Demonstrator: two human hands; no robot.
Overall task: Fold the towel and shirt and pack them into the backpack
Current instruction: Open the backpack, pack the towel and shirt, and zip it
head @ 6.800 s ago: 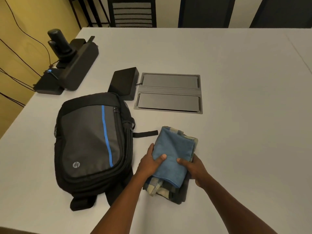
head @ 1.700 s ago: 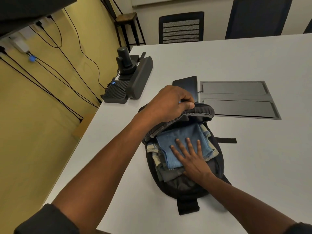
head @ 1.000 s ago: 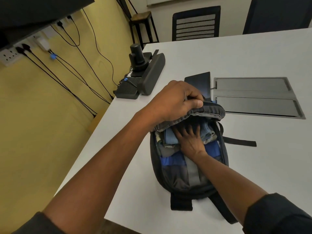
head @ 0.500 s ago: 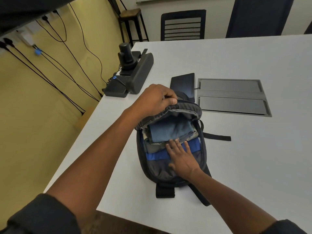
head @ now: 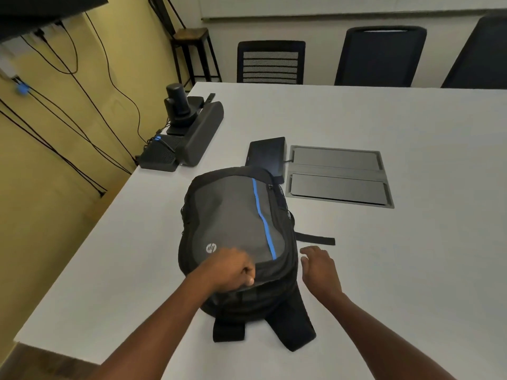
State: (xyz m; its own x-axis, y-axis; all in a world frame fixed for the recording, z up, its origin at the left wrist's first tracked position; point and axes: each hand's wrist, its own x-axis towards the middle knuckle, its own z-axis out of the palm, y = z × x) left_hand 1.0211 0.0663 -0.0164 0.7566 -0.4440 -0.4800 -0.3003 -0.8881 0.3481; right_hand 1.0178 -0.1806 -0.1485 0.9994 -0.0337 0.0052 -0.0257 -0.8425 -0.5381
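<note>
Now the flap is down over the backpack (head: 236, 215) and closing it up is the step in hand

The left hand (head: 233, 270) sits on the near end of the bag, fingers curled and pinching the edge of the front flap by the opening; whether a zip pull is between them I cannot tell. Just to the right of it, past the bag's side, the right hand (head: 319, 267) hovers above the table (head: 411, 270) with fingers loosely spread, holding nothing. No towel or shirt shows anywhere, so I judge both are inside under that flap. A loose strap (head: 315, 239) lies just beyond the right hand's fingertips. Next, I would guess, the right hand must steady the bag while the left finds the zip and runs it round the seam
</note>
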